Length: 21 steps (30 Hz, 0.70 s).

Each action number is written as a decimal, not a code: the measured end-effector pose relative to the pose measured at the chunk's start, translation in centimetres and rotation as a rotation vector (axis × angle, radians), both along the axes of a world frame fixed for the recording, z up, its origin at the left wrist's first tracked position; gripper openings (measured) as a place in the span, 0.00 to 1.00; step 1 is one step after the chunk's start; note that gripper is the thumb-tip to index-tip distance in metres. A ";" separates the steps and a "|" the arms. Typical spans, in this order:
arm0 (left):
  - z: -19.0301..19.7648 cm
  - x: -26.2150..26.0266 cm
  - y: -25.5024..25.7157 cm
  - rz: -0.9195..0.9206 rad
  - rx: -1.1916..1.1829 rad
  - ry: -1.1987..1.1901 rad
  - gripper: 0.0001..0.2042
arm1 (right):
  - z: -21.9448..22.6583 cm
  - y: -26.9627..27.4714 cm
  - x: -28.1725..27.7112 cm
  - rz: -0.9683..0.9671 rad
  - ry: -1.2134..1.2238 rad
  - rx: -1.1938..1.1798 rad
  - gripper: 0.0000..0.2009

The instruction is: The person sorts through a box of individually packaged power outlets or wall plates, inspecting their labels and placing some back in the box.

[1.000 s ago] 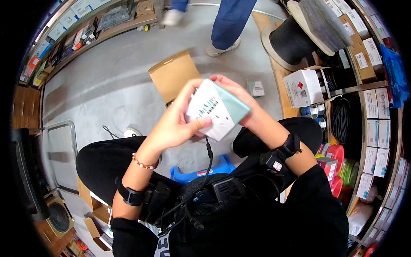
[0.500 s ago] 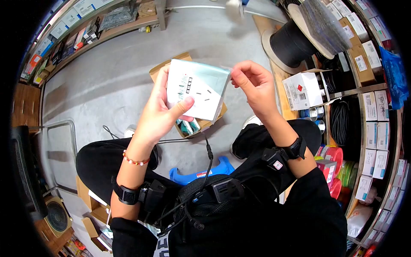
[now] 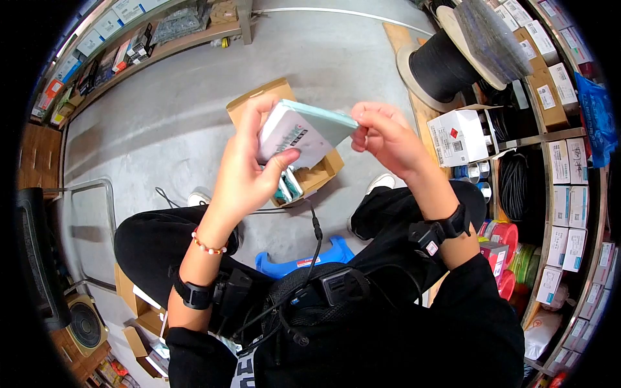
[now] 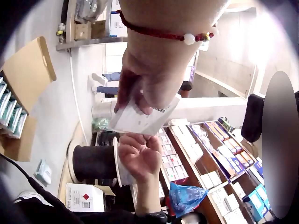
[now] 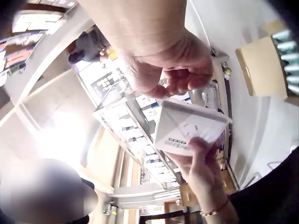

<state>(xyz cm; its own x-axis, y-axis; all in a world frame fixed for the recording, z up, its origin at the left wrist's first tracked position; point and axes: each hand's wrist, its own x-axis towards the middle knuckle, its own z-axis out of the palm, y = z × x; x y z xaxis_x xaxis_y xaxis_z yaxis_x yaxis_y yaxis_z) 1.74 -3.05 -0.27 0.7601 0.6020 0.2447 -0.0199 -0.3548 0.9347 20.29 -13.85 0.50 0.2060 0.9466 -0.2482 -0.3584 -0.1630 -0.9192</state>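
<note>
Tilted edge-on since the earlier frame, small white box (image 3: 299,133) gripped by my left hand (image 3: 249,174) above the open carton (image 3: 262,107), my right hand (image 3: 381,136) pinching its teal corner, printed face partly hidden by my thumb, carton contents largely covered.

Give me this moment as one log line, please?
left hand: grips small white box | right hand: pinches the box's corner | below: open carton on floor
</note>
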 end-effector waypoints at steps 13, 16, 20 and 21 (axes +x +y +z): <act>-0.5 0.2 0.0 0.030 -0.049 0.097 0.23 | -1.3 0.8 -1.3 -0.430 -0.809 0.291 0.06; -0.2 0.3 -0.2 -0.010 -0.237 0.095 0.23 | -0.9 0.5 -1.6 -0.259 -1.051 0.400 0.06; -0.4 0.1 -0.3 -0.015 -0.277 0.090 0.23 | -2.1 0.2 -1.7 -0.178 -0.876 0.195 0.07; -0.5 0.1 -0.3 -0.020 -0.291 0.099 0.23 | -2.0 0.1 -1.8 -0.161 -0.862 0.161 0.07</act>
